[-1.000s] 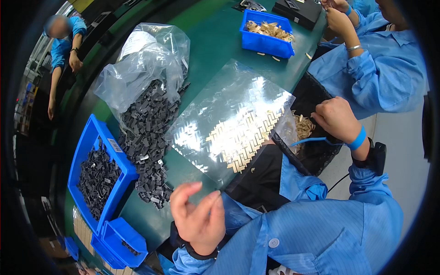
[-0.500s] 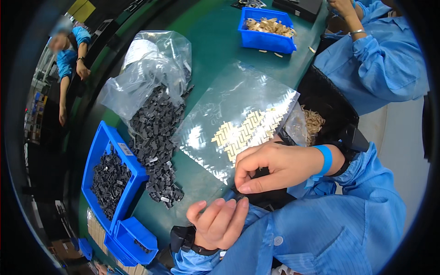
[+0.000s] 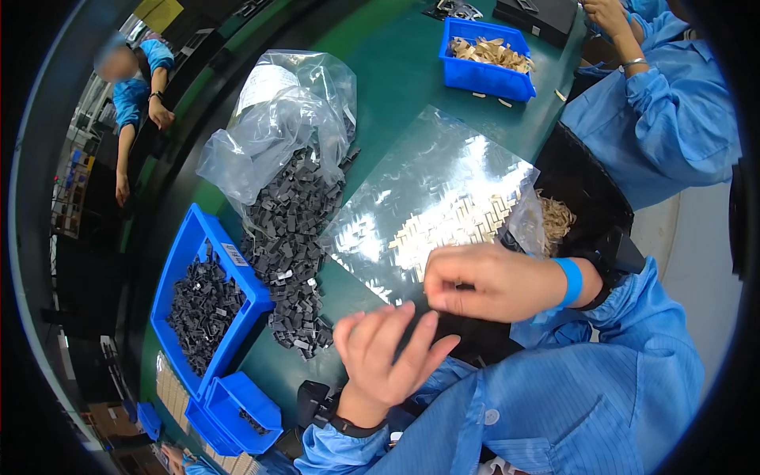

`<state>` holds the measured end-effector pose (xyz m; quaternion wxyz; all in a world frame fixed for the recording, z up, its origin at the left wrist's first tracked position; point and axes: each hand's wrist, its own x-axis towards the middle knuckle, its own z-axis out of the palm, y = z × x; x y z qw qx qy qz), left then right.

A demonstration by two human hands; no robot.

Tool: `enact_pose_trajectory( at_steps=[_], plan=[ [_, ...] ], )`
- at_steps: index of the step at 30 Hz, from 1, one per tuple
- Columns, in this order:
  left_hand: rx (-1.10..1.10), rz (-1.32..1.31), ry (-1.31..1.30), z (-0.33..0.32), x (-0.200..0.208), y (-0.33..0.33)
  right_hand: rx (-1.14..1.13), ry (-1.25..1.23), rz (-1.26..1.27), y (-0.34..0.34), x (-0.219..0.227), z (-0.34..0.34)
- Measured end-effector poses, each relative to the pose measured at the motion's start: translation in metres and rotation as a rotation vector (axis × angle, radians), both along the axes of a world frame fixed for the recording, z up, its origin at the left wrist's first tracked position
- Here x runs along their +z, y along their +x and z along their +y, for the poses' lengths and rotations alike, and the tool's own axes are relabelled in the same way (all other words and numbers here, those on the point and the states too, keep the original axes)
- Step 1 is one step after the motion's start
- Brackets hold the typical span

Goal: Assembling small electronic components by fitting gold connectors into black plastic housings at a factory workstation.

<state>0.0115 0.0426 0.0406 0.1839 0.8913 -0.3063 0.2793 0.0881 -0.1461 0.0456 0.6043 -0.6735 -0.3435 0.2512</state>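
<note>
Near the edge of a green table [image 3: 388, 83], a clear plastic sheet [image 3: 412, 170] lies flat, bearing cream-coloured pieces [image 3: 447, 233] in a zigzag pattern. White glare washes out much of the pattern; whether the pieces lie on the sheet or under its surface cannot be told.

The right hand [image 3: 495, 281], with a blue wristband [image 3: 569, 283], is in front of the sheet's lower right part, hiding some of the pieces. Its thumb and forefinger are drawn together; whether they pinch anything small cannot be made out. Just below and to its left, the left hand [image 3: 384, 356] has its fingers loosely spread and appears to hold nothing.

Left of the sheet, a heap of small dark grey pieces [image 3: 297, 229] spills from a crumpled clear bag [image 3: 297, 111]. Beside it stands a large blue bin [image 3: 237, 332] of dark pieces, with a small blue bin [image 3: 229, 392] below. Beyond the sheet is another blue bin [image 3: 483, 77], filled with tan strips [image 3: 491, 54]. More strips show in a black container [image 3: 602, 166] at the right, partly hidden by the right forearm.

One co-worker [image 3: 657, 119] in blue is cut off at the upper right; another [image 3: 142, 71] is seen small at the upper left.

Half a second ago the fingertips of both hands nearly met; now the left fingers have spread, and the whole scene sits slightly further right in view.
</note>
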Motion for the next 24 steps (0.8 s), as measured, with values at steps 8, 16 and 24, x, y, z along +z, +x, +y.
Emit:
enact_pose_trajectory(
  at_steps=[8, 16, 24],
  plan=[
    [0.622, 0.084, 0.135, 0.058, -0.009, 0.062, -0.271, 0.193, 0.151, 0.008, -0.011, 0.0],
    [0.733, 0.197, 0.199, 0.068, -0.021, 0.066, -0.247, 0.293, 0.252, 0.005, -0.019, -0.004],
    [0.647, -0.086, 0.082, 0.066, -0.011, 0.059, -0.272, 0.267, 0.173, 0.005, -0.012, -0.003]
  ],
)
